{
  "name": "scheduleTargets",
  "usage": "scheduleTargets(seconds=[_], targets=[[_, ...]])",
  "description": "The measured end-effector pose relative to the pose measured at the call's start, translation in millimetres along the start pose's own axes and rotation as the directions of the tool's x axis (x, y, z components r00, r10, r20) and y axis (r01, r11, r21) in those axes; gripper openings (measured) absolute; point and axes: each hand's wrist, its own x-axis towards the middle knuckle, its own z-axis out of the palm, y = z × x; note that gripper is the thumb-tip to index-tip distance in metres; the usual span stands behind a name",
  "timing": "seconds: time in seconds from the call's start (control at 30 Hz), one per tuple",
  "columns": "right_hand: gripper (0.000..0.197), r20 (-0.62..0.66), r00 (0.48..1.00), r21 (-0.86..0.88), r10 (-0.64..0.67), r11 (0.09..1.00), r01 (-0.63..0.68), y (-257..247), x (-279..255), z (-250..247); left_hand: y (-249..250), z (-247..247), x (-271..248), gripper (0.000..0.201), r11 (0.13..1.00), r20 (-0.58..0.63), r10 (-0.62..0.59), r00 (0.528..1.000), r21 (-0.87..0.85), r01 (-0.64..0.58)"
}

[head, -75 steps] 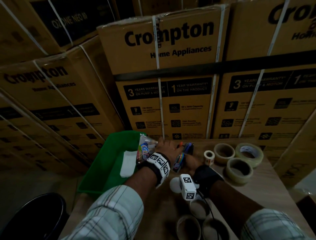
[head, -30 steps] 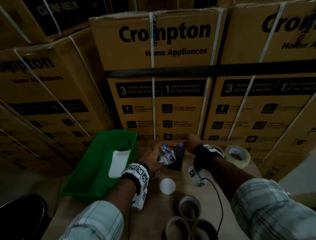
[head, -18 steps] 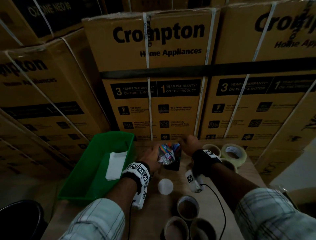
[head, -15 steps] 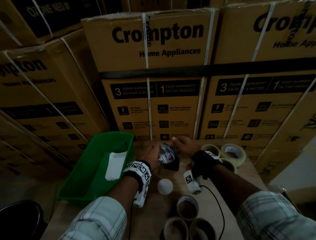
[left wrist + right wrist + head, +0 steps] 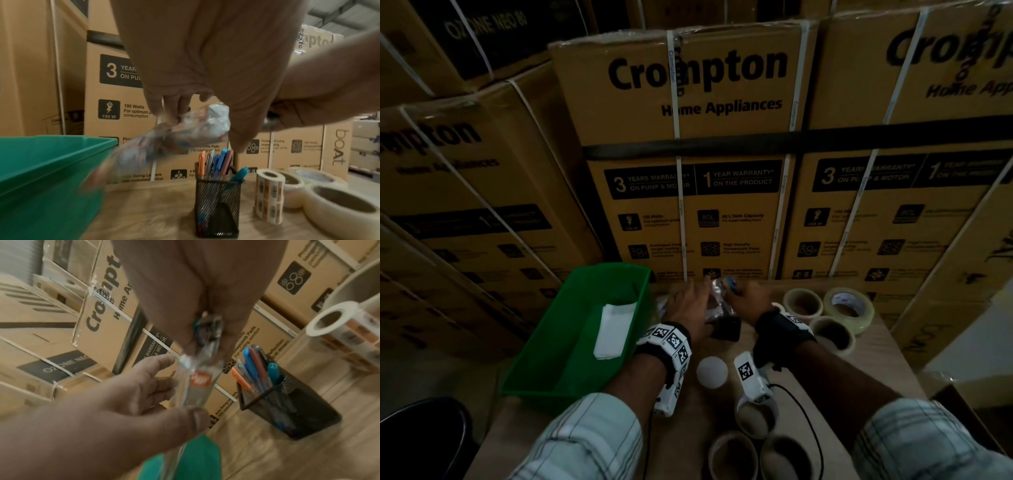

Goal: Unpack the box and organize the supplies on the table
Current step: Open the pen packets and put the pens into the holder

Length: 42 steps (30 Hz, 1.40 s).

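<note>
Hands both clamped on clear plastic packet (image 5: pixel 202 381) above mesh pen holder (image 5: pixel 218 203): left hand (image 5: pixel 688 301) pinching lower end, right hand (image 5: pixel 748 299) gripping top, seemingly to empty it into holder on worktop (image 5: pixel 876 370).

1. Stacked cartons (image 5: pixel 726 164) fill the wall behind the desk, brown card bound with white straps and printed "Crompton Home Appliances".
2. More such cartons (image 5: pixel 458 192) lean at the left; one above reads "OZONE NEO".
3. A carton marked "boat" (image 5: pixel 337 146) stands farther right.
4. The desk (image 5: pixel 887 359) has a pale wood-grain top.
5. A dark round stool (image 5: pixel 421 442) sits low at the left.
6. The light is dim.
</note>
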Motion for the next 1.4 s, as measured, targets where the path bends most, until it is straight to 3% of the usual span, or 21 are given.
scheduleTargets(seconds=[0.13, 0.3, 0.43, 0.47, 0.6, 0.73, 0.8, 0.87, 0.93, 1.0, 1.1, 1.13, 1.17, 1.27, 1.4], targets=[[0.045, -0.079, 0.991, 0.030, 0.108, 0.994, -0.106, -4, 1, -2, -2, 5, -5, 0.090, 0.996, -0.052, 0.014, 0.999, 0.085, -0.010], [0.037, -0.115, 0.977, 0.132, 0.181, 0.977, -0.166, -8, 1, -3, -2, 4, -13, 0.076, 0.994, -0.073, 0.041, 0.996, 0.106, -0.033], [0.035, -0.116, 0.969, 0.208, 0.217, 0.959, -0.190, -8, 3, -2, -2, 1, -18, 0.042, 0.999, -0.105, 0.011, 0.994, 0.045, -0.006], [0.034, -0.118, 0.967, 0.222, 0.226, 0.955, -0.196, -7, 4, 0, -1, 0, -20, 0.035, 1.000, -0.066, 0.006, 0.998, 0.021, -0.005], [0.043, -0.139, 0.966, 0.207, 0.218, 0.960, -0.186, -11, 1, 4, -1, 6, -24, 0.054, 0.997, 0.079, 0.007, 0.997, -0.076, -0.001], [0.044, -0.138, 0.968, 0.364, 0.211, 0.919, -0.148, -12, -1, 11, -2, 17, -24, 0.075, 0.960, 0.123, -0.102, 0.987, -0.248, 0.130], [0.042, -0.148, 0.969, 0.449, 0.199, 0.886, -0.114, -11, -1, 14, -3, 22, -23, 0.083, 0.852, 0.161, -0.198, 0.967, -0.460, 0.251], [0.043, -0.165, 0.966, 0.512, 0.198, 0.855, -0.088, -6, 0, 18, -2, 28, -22, 0.080, 0.579, 0.312, -0.257, 0.915, -0.708, 0.404], [0.039, -0.128, 0.966, 0.590, 0.225, 0.800, -0.108, -2, -1, 21, -3, 31, -21, 0.081, 0.345, 0.426, -0.271, 0.863, -0.794, 0.500], [0.039, -0.058, 0.963, 0.646, 0.263, 0.745, -0.164, 2, -1, 22, -6, 35, -19, 0.086, 0.197, 0.462, -0.281, 0.841, -0.830, 0.521], [0.018, 0.057, 0.960, 0.687, 0.274, 0.686, -0.237, 6, -3, 22, -4, 32, -16, 0.062, -0.036, 0.443, -0.271, 0.854, -0.892, 0.451], [0.007, 0.105, 0.958, 0.694, 0.268, 0.670, -0.263, 9, -3, 22, -4, 31, -15, 0.054, -0.083, 0.436, -0.274, 0.857, -0.899, 0.431], [0.008, 0.144, 0.953, 0.703, 0.265, 0.651, -0.287, 10, -4, 21, -3, 30, -13, 0.046, -0.109, 0.430, -0.279, 0.859, -0.903, 0.416], [0.022, 0.184, 0.942, 0.724, 0.281, 0.609, -0.324, 20, -5, 24, -4, 30, -10, 0.026, -0.124, 0.392, -0.325, 0.861, -0.920, 0.372], [0.016, 0.191, 0.942, 0.802, 0.277, 0.509, -0.312, 22, -4, 31, -6, 33, -5, 0.019, -0.111, 0.343, -0.372, 0.863, -0.939, 0.325]])
